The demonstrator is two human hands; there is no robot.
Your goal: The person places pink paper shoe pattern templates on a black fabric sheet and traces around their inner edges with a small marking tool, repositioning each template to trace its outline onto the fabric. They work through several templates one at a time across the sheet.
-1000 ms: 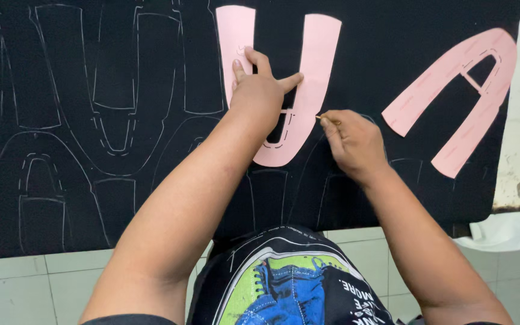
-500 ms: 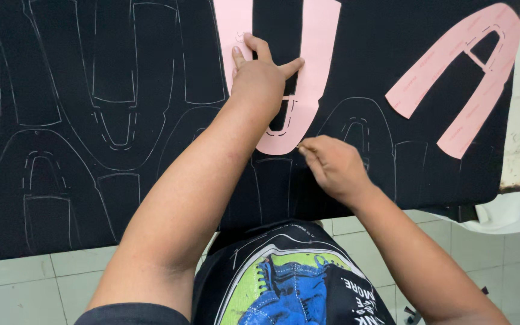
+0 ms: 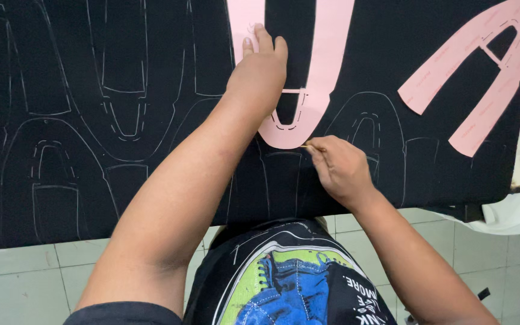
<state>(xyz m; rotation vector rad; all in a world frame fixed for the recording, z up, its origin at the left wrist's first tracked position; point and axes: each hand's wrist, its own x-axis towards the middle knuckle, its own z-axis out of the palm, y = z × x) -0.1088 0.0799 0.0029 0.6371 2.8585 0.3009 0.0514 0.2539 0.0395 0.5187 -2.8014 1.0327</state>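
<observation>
In the head view we look down on a black sheet spread over the surface and covered with pale traced outlines of U-shaped pieces. A pink U-shaped paper template lies flat on the sheet at the top centre, its rounded end pointing toward us. Our left hand rests palm down on the template's left limb, fingers extended and pressed flat (a released grip, holding the template only by pressure). Our right hand sits just below the rounded end, its grip clenched on a thin marking tool whose tip touches the sheet at the template's lower edge. A second pink template lies at the upper right, well apart from both hands. Below the surface we see a tiled floor.
</observation>
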